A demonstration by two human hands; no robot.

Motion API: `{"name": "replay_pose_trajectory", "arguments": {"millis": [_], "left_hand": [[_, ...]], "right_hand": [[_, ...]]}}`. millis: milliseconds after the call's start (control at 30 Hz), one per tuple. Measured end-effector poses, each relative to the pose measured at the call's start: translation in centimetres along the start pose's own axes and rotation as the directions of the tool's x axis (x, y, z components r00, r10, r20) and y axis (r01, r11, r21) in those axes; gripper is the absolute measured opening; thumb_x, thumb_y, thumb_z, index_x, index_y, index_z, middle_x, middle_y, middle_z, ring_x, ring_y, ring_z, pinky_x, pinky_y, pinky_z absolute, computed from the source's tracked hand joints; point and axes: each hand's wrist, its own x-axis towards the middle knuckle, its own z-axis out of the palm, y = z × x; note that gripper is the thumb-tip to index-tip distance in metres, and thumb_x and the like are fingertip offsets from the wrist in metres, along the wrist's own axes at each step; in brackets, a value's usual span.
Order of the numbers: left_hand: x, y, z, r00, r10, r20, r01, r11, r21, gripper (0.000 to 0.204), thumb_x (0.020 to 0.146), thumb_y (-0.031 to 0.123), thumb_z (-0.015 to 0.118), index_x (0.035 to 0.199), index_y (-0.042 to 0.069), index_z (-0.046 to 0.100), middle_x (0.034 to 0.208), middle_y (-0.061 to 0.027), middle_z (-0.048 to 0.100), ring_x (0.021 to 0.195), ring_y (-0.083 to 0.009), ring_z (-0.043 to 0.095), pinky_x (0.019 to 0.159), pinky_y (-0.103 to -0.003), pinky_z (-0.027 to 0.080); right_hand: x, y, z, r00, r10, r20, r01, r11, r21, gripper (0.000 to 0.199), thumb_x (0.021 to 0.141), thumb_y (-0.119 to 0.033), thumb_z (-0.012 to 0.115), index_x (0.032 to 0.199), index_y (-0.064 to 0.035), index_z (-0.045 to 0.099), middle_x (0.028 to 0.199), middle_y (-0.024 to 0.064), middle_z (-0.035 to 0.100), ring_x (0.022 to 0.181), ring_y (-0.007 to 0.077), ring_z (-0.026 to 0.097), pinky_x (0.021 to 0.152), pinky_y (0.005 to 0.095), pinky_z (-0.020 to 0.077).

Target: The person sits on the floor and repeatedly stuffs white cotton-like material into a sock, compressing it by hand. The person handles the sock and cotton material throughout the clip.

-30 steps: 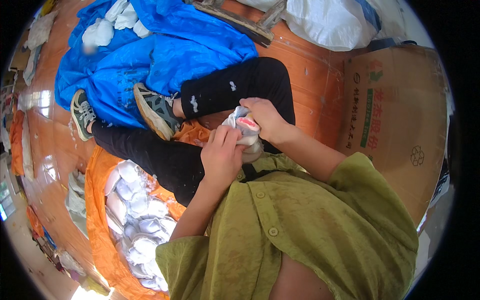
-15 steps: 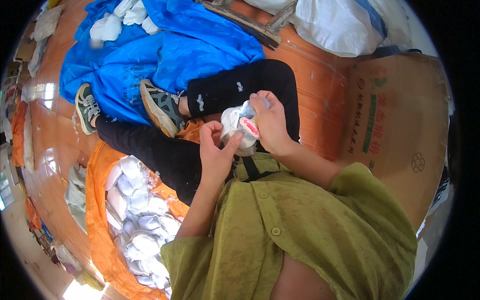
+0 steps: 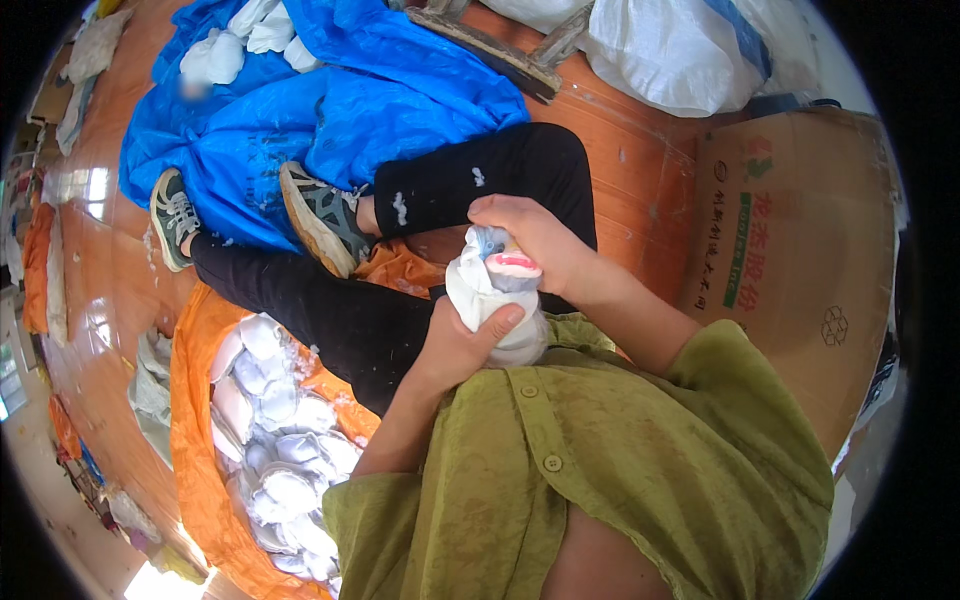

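Note:
In front of my waist I hold a soft white cloth bundle (image 3: 482, 300) with a grey-blue patch at its top and a pink-and-red patch on its side; its exact kind is unclear. My left hand (image 3: 462, 338) wraps round its lower part, thumb pressed on the white cloth. Gripping the top from the right, my right hand (image 3: 545, 243) has its fingers curled over it and partly hidden. To the left, an orange sack (image 3: 200, 400) stands open, filled with pale, rounded padded pieces (image 3: 290, 440).
A blue plastic sack (image 3: 370, 110) spreads beyond my feet, with several white cloth bundles (image 3: 215, 57) on it. A large cardboard box (image 3: 790, 260) stands at the right. Farther off are a wooden stool (image 3: 490, 48) and a bulging white sack (image 3: 670, 55).
The bundle has come nearer my body and sits more upright. My left hand has moved down and right to its lower part; my right hand now closes over its top.

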Motion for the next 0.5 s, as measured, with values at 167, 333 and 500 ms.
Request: {"name": "replay_pose_trajectory", "arguments": {"millis": [167,333,500], "left_hand": [[-0.2,-0.3,0.8,0.992,0.126,-0.002,-0.116,0.921,0.371,0.039,0.081,0.027,0.076,0.103,-0.002,0.062,0.09,-0.0088,0.067,0.084,-0.0162,0.065,0.073,-0.03,0.051],[-0.5,0.4,-0.8,0.993,-0.056,-0.1,0.073,0.982,0.173,0.039,0.084,0.03,0.072,0.104,-0.002,0.062,0.092,-0.0056,0.067,0.083,-0.0134,0.063,0.074,-0.029,0.051],[-0.4,0.9,-4.2,0.978,-0.17,-0.119,0.159,0.982,-0.099,0.054,0.086,0.043,0.068,0.115,-0.003,0.057,0.101,-0.0084,0.065,0.088,-0.013,0.061,0.078,-0.028,0.051]], "right_hand": [[1.7,1.7,-3.3,0.839,0.448,0.309,-0.515,0.836,0.188,0.013,0.089,-0.015,0.058,0.084,-0.0043,0.065,0.078,0.0077,0.068,0.069,0.0167,0.067,0.067,0.0305,0.0565],[1.2,1.9,-3.0,0.953,0.181,0.244,-0.187,0.982,0.003,0.026,0.096,-0.025,0.051,0.103,-0.0018,0.061,0.093,0.0071,0.066,0.086,0.0158,0.065,0.079,0.0296,0.0528],[-2.2,-0.7,-0.4,0.844,-0.317,0.432,0.531,0.606,-0.592,0.038,0.092,-0.029,0.058,0.12,-0.0051,0.049,0.112,0.0045,0.052,0.105,0.012,0.05,0.093,0.0273,0.0403]]}}
